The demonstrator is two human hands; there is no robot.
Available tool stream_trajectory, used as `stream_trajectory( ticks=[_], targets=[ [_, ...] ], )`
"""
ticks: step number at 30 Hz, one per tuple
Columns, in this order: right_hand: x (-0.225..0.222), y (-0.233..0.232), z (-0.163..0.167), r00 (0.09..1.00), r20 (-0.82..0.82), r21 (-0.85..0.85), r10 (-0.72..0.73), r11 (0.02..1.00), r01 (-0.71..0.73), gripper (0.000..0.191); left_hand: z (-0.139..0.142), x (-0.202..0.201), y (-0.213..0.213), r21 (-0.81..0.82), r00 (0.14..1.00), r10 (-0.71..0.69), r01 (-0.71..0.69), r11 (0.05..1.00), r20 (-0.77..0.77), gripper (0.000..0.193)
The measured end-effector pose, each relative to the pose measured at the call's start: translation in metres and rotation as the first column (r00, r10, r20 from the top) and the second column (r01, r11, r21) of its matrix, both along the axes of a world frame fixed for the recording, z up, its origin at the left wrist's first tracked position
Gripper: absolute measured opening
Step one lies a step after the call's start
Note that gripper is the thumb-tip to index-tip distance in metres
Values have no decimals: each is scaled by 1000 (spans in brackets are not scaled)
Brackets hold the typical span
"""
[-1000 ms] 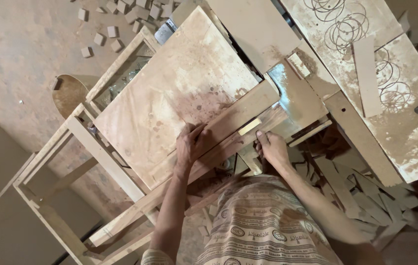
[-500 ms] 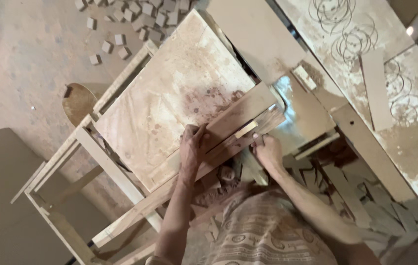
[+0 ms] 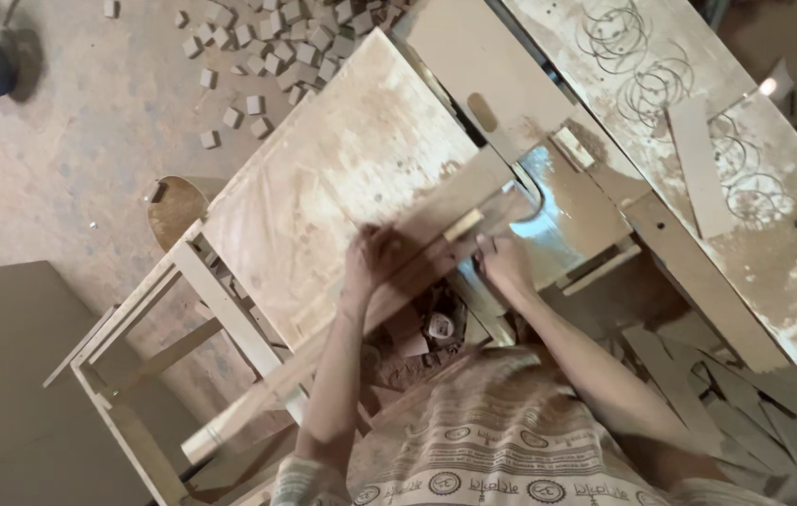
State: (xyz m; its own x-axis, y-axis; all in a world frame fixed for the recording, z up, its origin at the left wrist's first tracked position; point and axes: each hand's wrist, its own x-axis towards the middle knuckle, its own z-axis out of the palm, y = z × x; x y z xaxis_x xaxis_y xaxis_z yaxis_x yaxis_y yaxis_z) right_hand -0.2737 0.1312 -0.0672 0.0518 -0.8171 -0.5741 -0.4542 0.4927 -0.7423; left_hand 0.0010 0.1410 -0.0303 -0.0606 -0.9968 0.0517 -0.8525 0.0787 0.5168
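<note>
Plank (image 3: 417, 258) on saw table (image 3: 342, 187) — blocks (image 3: 267, 47) on floor behind, offcuts (image 3: 726, 394) right
</note>
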Motion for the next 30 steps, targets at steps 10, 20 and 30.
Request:
stream_trajectory(
  ticks=[10,20,30],
  targets=[
    [-49,51,-2,1000,-22,55,15,998,-13,49,8,-73,21,67,997,31,-26,997,-74,37],
    [-48,47,7,1000,5,113,-22,993,21,51,-8,-105,-7,87,998,31,-35,996,45,31],
    [-40,32,21,997,-77,81,25,997,-19,53,-4,-103,-16,149,996,51,-61,987,70,17]
  ],
)
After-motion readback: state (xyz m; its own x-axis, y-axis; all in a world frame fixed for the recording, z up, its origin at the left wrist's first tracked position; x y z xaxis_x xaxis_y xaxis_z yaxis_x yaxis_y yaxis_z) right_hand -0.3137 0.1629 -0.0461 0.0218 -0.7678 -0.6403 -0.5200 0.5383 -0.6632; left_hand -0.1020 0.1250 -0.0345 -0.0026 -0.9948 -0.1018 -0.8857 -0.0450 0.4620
